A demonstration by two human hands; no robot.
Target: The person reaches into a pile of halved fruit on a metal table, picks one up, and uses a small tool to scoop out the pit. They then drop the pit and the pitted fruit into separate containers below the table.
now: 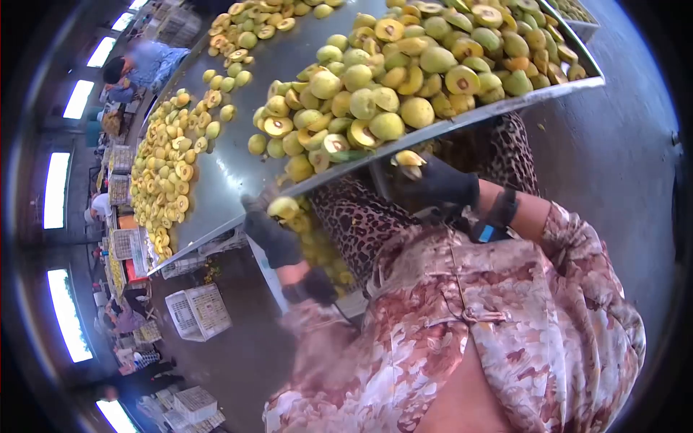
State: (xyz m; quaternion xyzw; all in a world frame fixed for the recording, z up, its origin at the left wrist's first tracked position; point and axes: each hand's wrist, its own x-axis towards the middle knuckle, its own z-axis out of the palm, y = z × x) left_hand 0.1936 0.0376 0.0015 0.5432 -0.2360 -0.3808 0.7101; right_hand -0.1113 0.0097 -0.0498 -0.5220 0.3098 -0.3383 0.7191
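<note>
Cut Yellow-Green Fruit on a Metal Counter, with Two Gloved Hands

Counter (229, 155): smooth grey sheet metal, glossy, with a bright patch of reflected light; straight raised rim along the near side.

Large fruit heap (419, 72): piled against the near rim; rounded pieces, green through yellow, skins matte and lightly speckled. Many are halved, showing pale yellow flesh around a brown or reddish centre.

Second fruit heap (164, 169): smaller halves and rounds, spread along the far left side of the counter. A further batch (253, 27) lies toward the top of the view.

Left hand (271, 232): dark glove, slightly blurred, at the near rim, fingers curved. A yellow-green fruit (283, 208) sits against it; whether it is gripped cannot be told.

Right hand (432, 179): dark glove, fingers closed on a cut fruit piece (409, 158), pale yellow and moist-looking, just below the rim.

Container (268, 278): pale-edged, beneath the left hand, holding yellow fruit.

Clothing: leopard-print fabric (359, 216) over the legs; loose, wrinkled top (498, 303) in pink, cream and brown blotches.

Crates (198, 312): white, slatted plastic, on the brown floor (234, 361).
</note>
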